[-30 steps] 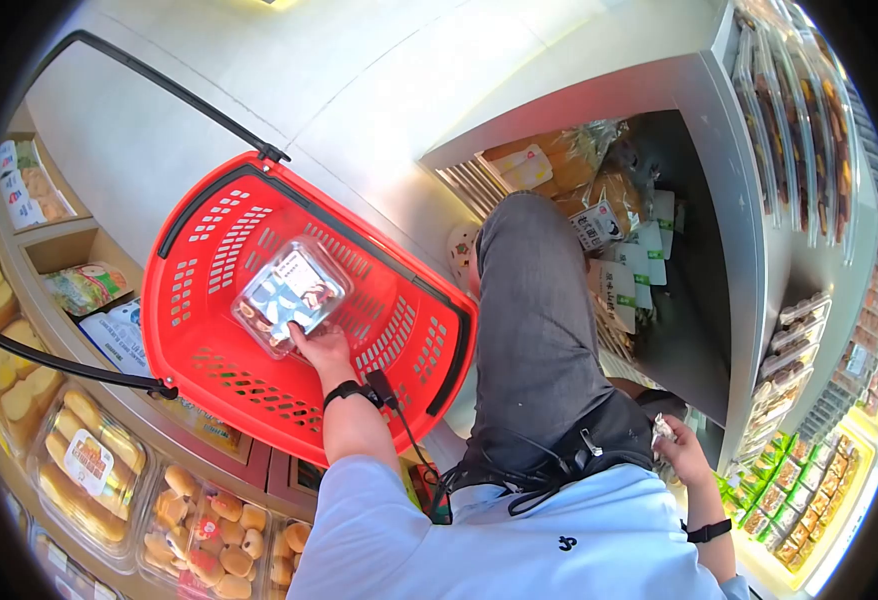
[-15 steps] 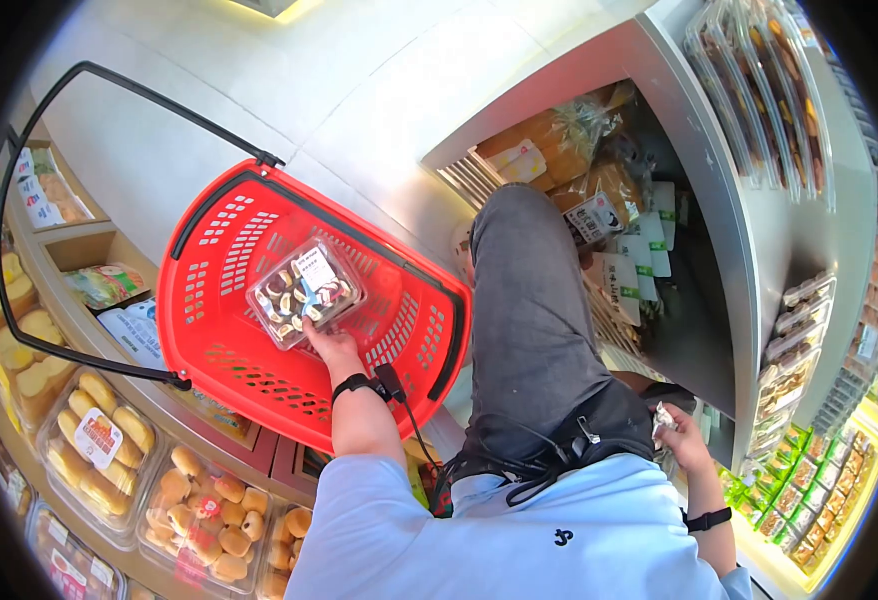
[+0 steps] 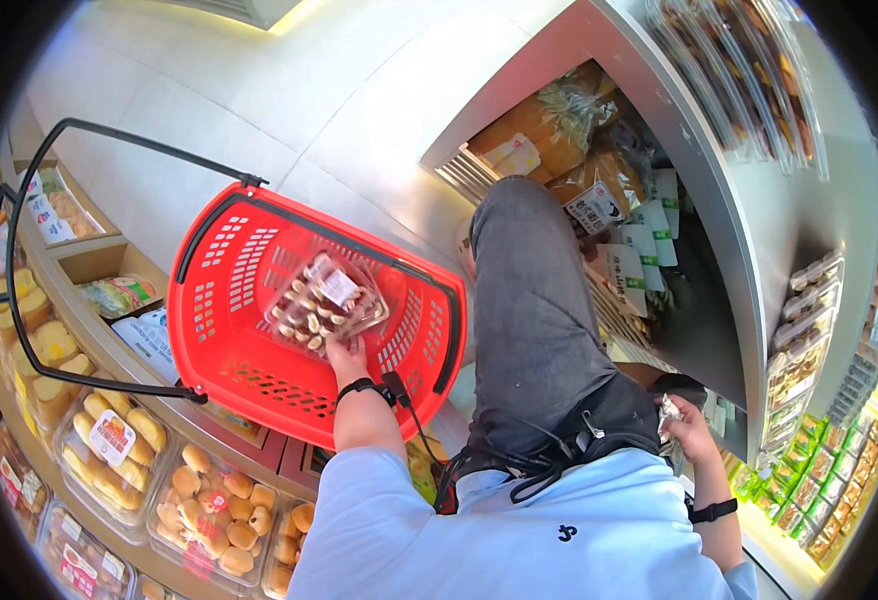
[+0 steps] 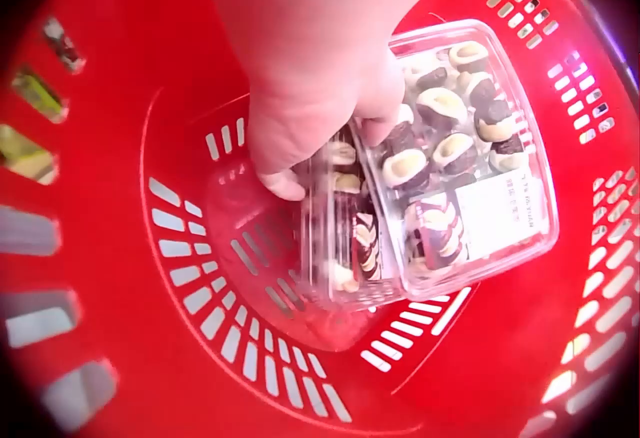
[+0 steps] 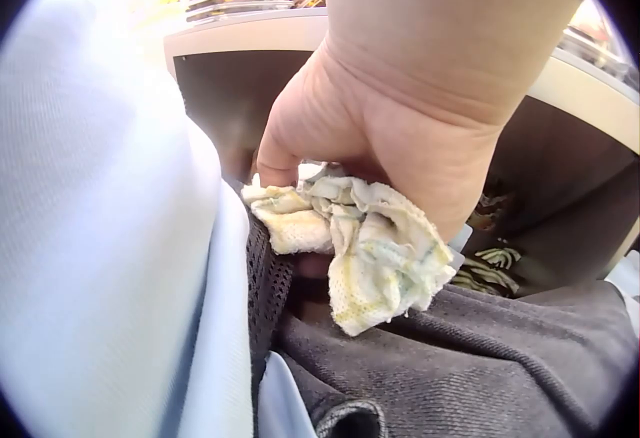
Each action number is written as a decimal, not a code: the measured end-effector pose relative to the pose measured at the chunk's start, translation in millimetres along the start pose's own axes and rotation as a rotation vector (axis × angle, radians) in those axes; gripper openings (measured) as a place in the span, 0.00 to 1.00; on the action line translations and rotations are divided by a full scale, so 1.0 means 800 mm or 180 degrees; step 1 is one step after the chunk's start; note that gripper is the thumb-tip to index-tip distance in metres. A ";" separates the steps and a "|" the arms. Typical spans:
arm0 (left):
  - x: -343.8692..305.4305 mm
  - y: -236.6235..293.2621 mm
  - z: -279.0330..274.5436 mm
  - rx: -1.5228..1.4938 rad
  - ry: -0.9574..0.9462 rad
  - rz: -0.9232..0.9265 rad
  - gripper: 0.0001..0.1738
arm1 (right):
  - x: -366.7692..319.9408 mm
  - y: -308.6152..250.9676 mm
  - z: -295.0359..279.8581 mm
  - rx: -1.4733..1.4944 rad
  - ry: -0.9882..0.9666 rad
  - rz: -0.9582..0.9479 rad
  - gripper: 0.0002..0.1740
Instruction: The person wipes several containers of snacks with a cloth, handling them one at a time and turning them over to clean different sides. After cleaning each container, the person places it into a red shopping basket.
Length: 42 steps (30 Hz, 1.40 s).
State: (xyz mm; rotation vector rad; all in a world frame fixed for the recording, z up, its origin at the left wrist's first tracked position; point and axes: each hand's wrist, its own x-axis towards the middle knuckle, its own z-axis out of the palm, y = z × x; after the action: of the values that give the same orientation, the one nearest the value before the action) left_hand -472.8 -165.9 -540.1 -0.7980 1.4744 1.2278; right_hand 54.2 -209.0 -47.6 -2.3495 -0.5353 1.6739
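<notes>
My left hand [image 3: 347, 357] reaches into a red shopping basket [image 3: 234, 350] and grips a clear plastic box of pastries [image 3: 309, 305] by its near edge. In the left wrist view, dark-and-cream rolled pastries [image 4: 455, 108] show through the lid, beside a white label [image 4: 500, 213]. The box lies tilted inside the basket, close over its slotted bottom, and the thumb [image 4: 283, 183] rests along its side. By the waist, my right hand [image 3: 691, 432] holds a crumpled whitish cloth [image 5: 375, 243] with yellow-green stains, bunched in the fingers above dark grey trousers.
The basket's black handle [image 3: 19, 250] leans out to the left. Packs of rolls [image 3: 224, 515] and long buns [image 3: 114, 440] fill the shelf at lower left. A grey shelf unit [image 3: 704, 190] with bagged bread [image 3: 599, 195] stands right of the bent leg [image 3: 529, 290].
My left hand and the pastry box have moved a little right within the view, and the box sits at a different tilt. The basket has also shifted slightly right. My right hand still holds the cloth.
</notes>
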 end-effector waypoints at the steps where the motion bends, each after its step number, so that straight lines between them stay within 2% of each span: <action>1: 0.011 -0.008 0.002 0.0158 0.0259 0.0031 0.25 | 0.000 0.000 0.001 0.0001 0.0015 -0.0009 0.22; 3: 0.034 -0.027 -0.008 0.0469 0.0827 0.0090 0.21 | -0.003 0.003 0.000 -0.0019 0.0022 -0.0016 0.22; 4: 0.011 -0.009 -0.004 0.0770 0.0651 0.0259 0.25 | -0.002 0.004 0.000 -0.0033 0.0005 -0.0028 0.23; 5: -0.019 0.004 -0.004 0.1806 0.0882 0.0357 0.33 | 0.001 0.003 0.000 -0.0050 -0.0016 -0.0060 0.23; 7: -0.119 0.032 0.116 0.1718 0.3388 0.0963 0.41 | 0.005 0.000 0.000 -0.0031 -0.0023 -0.0022 0.23; 9: -0.138 0.065 0.122 0.3106 0.2792 0.4212 0.45 | 0.002 0.001 -0.002 -0.0077 -0.0022 0.0018 0.23; 11: -0.118 0.123 0.150 0.4993 0.1031 0.4766 0.50 | 0.008 0.000 -0.005 -0.0189 -0.0020 0.0033 0.23; 14: -0.070 0.172 0.179 0.7225 -0.0922 0.3983 0.57 | 0.007 -0.006 -0.006 -0.0213 -0.0069 0.0035 0.24; 17: -0.023 0.183 0.185 0.7780 -0.2313 0.0585 0.61 | -0.001 -0.007 -0.007 -0.0232 -0.0090 0.0093 0.24; 20: 0.083 0.132 0.134 0.7822 -0.1595 0.1404 0.57 | -0.006 -0.024 0.013 -0.0220 0.0056 0.0060 0.24; 23: 0.056 0.121 0.124 0.7085 -0.1978 0.0089 0.60 | -0.007 -0.026 0.018 -0.0232 0.0106 0.0145 0.25; 27: 0.005 0.091 0.106 0.6895 -0.1516 0.0922 0.67 | 0.001 -0.026 0.013 -0.0314 0.0008 0.0127 0.26; 28: -0.015 0.088 0.106 0.6459 -0.1901 0.0785 0.65 | 0.002 -0.032 0.015 -0.0391 -0.0016 0.0116 0.26; 31: -0.031 0.067 0.097 0.6358 -0.1936 0.0862 0.64 | 0.005 -0.036 0.017 -0.0482 -0.0088 0.0167 0.27; 32: -0.034 0.067 0.101 0.6442 -0.2022 0.0783 0.66 | 0.006 -0.038 0.017 -0.0474 -0.0097 0.0203 0.27; 35: -0.002 0.039 0.096 0.6103 -0.1590 0.0531 0.67 | 0.007 -0.032 0.011 -0.0563 -0.0177 0.0159 0.27; 39: -0.054 0.048 0.123 0.5769 -0.1932 -0.0228 0.66 | -0.007 -0.040 0.024 -0.0658 0.0022 0.0155 0.27; 40: -0.032 0.038 0.113 0.5801 -0.1985 0.0057 0.62 | -0.005 -0.035 0.024 -0.0502 0.0027 0.0149 0.27; 42: -0.015 0.045 0.104 0.5688 -0.2269 -0.0504 0.56 | -0.005 -0.032 0.023 -0.0418 0.0033 0.0106 0.27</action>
State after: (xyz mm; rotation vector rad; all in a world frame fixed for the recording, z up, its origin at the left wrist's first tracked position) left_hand -479.6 -78.2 -515.5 0.6766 1.2177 -0.2376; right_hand 31.4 -188.1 -40.5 -2.4699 -0.6254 1.6881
